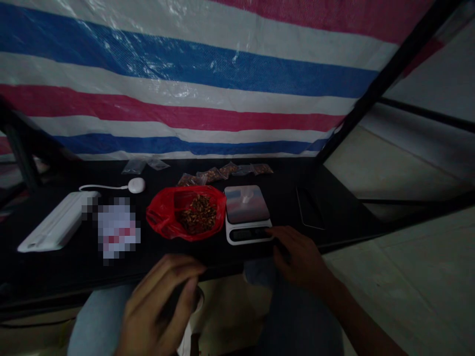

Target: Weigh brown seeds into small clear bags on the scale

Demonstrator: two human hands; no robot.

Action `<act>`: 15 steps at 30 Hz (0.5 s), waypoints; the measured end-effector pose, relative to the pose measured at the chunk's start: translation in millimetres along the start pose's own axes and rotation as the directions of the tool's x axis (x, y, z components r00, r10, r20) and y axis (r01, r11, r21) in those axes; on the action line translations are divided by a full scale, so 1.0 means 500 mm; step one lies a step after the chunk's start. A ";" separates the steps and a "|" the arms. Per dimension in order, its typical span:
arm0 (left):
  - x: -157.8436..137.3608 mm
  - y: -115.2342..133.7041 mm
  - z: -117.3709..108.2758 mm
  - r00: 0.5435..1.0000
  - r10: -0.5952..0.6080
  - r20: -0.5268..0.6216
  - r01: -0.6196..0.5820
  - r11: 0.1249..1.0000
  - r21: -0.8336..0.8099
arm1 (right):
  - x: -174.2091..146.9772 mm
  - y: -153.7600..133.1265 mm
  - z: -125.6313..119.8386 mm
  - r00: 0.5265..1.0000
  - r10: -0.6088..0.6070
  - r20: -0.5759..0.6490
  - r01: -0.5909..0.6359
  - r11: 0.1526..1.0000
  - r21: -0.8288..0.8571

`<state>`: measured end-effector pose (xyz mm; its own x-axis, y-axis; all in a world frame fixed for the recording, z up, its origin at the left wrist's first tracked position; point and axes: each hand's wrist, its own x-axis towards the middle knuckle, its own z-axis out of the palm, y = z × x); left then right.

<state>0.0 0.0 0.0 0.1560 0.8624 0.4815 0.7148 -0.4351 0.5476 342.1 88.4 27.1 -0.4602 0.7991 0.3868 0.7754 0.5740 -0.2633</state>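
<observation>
Right hand (pixel 297 257) fingertips at scale (pixel 248 213) front; left hand (pixel 159 301) curled (blurry).

Glossy red plastic bag (pixel 166 215), shiny metal-topped scale (pixel 247 203), woven glossy tarpaulin (pixel 193 74), matt black table (pixel 334 198)

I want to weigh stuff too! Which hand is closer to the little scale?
The right hand: its fingertips reach the front edge of the scale. The left hand is lower down, off the table, left of the scale.

Makeshift packing stall: tarpaulin (pixel 193 74), scale (pixel 247 213), sachets (pixel 226 171).
</observation>
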 end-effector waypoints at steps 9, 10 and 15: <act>0.337 -0.059 0.033 0.906 -0.106 0.410 0.017 0.977 0.214 | -0.002 0.003 0.017 0.993 0.041 -0.111 -0.037 0.999 0.034; 0.351 -0.066 0.036 0.886 -0.142 0.441 0.031 0.968 0.250 | -0.003 0.005 0.021 0.992 0.049 -0.117 -0.044 0.998 0.043; 0.392 -0.071 0.047 0.776 -0.329 0.539 0.111 0.911 0.397 | -0.006 0.016 0.041 0.979 0.080 -0.190 -0.061 0.993 0.106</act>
<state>21.1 190.4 58.9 0.2533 0.9514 -0.1750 0.9390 -0.1984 0.2808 340.9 94.3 5.5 -0.3063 0.7941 0.5250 0.7518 0.5401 -0.3784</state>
